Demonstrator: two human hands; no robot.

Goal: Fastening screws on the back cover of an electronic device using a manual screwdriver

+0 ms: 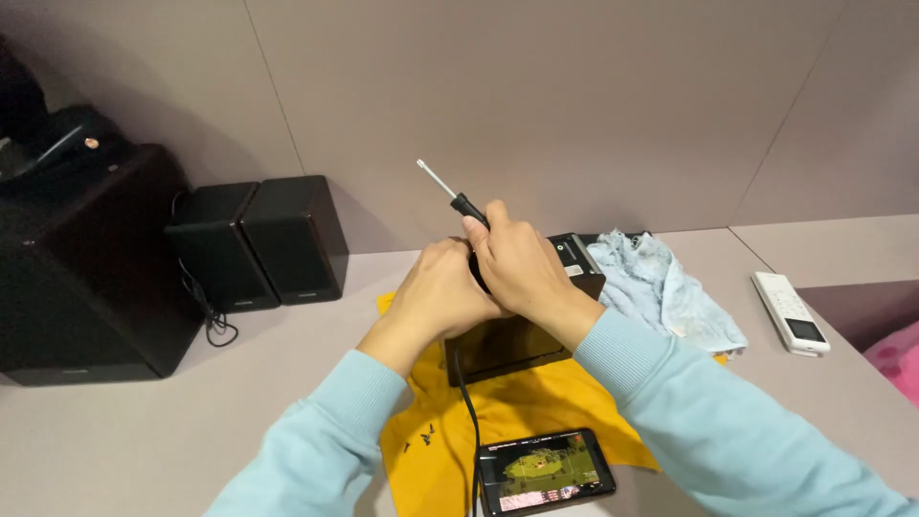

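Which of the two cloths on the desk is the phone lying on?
The yellow cloth: the phone rests on its front edge. The pale blue cloth lies bunched farther back, right of the dark box.

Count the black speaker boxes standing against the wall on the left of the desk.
3: a large speaker at far left, then two small speakers, and, side by side to its right. Others may be hidden.

I see a screwdriver [450, 194] with a shiny metal shaft and matt black plastic grip, soft yellow cloth [536, 407], a glossy phone [544, 471] screen, and a smooth matt counter [144, 431].
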